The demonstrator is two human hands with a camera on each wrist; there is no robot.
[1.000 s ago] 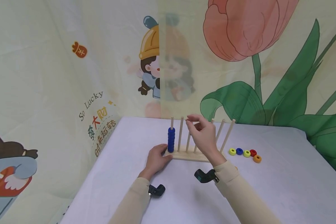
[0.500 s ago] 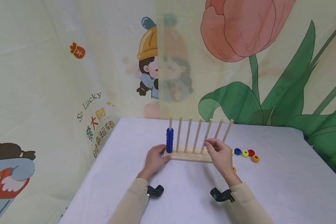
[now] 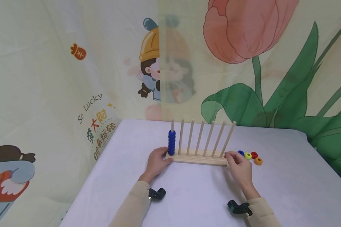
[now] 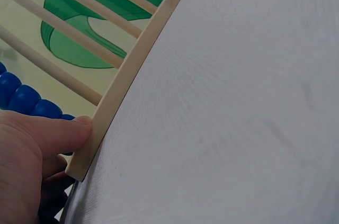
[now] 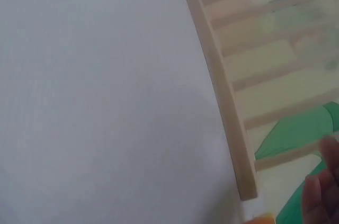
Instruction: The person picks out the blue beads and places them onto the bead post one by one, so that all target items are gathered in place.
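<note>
A wooden bead-stacking rack (image 3: 200, 161) with several upright pegs stands on the table. Blue beads (image 3: 171, 142) are stacked on its leftmost peg; the other pegs are bare. My left hand (image 3: 157, 162) grips the left end of the base, and in the left wrist view its thumb (image 4: 79, 128) presses the base's front edge. My right hand (image 3: 240, 167) is beside the base's right end, fingers loosely bent. Those fingers blur in the right wrist view, with no bead showing between them. Partly behind this hand lies a loose blue bead (image 3: 240, 153).
Right of the rack, a yellow bead (image 3: 248, 155), a red bead (image 3: 254, 154) and an orange bead (image 3: 258, 161) lie on the white tablecloth (image 3: 193, 195). Something orange (image 5: 262, 219) peeks in at the right wrist view's bottom edge. A printed curtain (image 3: 116, 63) hangs behind.
My right hand has moved from above the middle pegs, down and rightward to the rack's right end near the loose beads. My left hand stays on the base.
</note>
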